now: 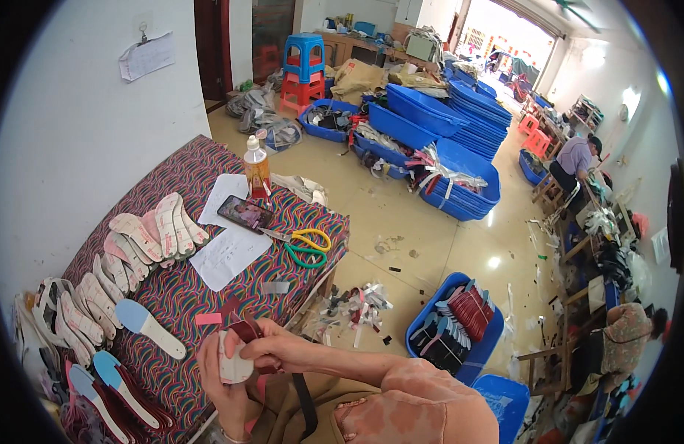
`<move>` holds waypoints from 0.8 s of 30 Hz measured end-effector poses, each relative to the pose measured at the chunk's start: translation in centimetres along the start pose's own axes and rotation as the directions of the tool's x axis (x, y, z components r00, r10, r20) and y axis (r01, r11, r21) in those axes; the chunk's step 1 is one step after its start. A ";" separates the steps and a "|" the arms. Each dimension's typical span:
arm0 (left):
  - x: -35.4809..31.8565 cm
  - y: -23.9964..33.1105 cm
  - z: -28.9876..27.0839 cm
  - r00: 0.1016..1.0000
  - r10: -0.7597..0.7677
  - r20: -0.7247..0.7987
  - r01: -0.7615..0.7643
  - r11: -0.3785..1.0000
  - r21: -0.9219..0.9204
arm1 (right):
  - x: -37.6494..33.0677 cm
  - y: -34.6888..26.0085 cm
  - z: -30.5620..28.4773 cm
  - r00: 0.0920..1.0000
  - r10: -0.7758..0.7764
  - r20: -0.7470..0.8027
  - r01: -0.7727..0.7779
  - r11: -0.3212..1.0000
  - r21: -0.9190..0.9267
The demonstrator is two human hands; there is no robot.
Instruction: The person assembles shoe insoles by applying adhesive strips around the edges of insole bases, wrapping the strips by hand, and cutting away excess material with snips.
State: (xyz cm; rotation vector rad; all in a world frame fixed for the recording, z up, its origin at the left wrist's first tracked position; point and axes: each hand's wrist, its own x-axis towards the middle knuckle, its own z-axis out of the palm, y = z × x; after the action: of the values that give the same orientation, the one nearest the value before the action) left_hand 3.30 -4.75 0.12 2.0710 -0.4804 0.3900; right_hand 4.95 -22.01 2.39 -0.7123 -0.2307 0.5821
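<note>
Over the near edge of the patterned table, my left hand (222,385) is closed round a whitish insole (235,364), seen partly end-on. My right hand (281,346) is pressed against it, its fingers closed on a dark red strap piece (243,326) that wraps over the insole. Fingers hide where the two pieces meet. Beside my hands, a pink strip (208,319) and a loose blue-and-white insole (151,328) lie on the cloth. Dark red sandal pieces with blue-and-white insoles (127,383) are stacked near my left arm.
Rows of white insoles (138,233) line the table's wall side. Scissors (306,248), a phone (244,213), paper sheets (225,259) and a bottle (257,169) lie or stand farther back. A blue tub (493,333) of bundled pieces sits on the floor at right; two people work beyond.
</note>
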 end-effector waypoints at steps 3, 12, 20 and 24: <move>0.2 -1.2 0.5 0.955 0.085 -0.283 -0.058 0.993 0.105 | 0.5 0.4 0.7 0.998 0.063 0.020 -0.063 0.998 -0.011; 0.2 -1.9 -0.9 0.590 -0.803 -0.085 0.234 0.271 -0.934 | 3.1 -4.1 -0.3 0.966 -0.169 -0.194 0.076 0.908 -0.413; -1.0 0.2 -1.4 0.710 -0.699 0.083 0.207 0.094 -0.974 | 4.9 0.5 0.5 0.995 0.055 -0.089 -0.062 0.995 -0.081; -1.3 0.0 -1.7 0.705 -0.708 0.048 0.232 0.165 -0.959 | 5.5 1.0 1.0 0.991 0.113 -0.075 -0.108 0.991 0.073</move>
State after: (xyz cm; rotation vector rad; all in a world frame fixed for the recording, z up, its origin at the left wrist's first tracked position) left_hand 2.06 -3.09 0.41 0.7933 0.2832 0.0726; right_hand 8.68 -17.66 2.54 -0.6830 -0.0975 0.6630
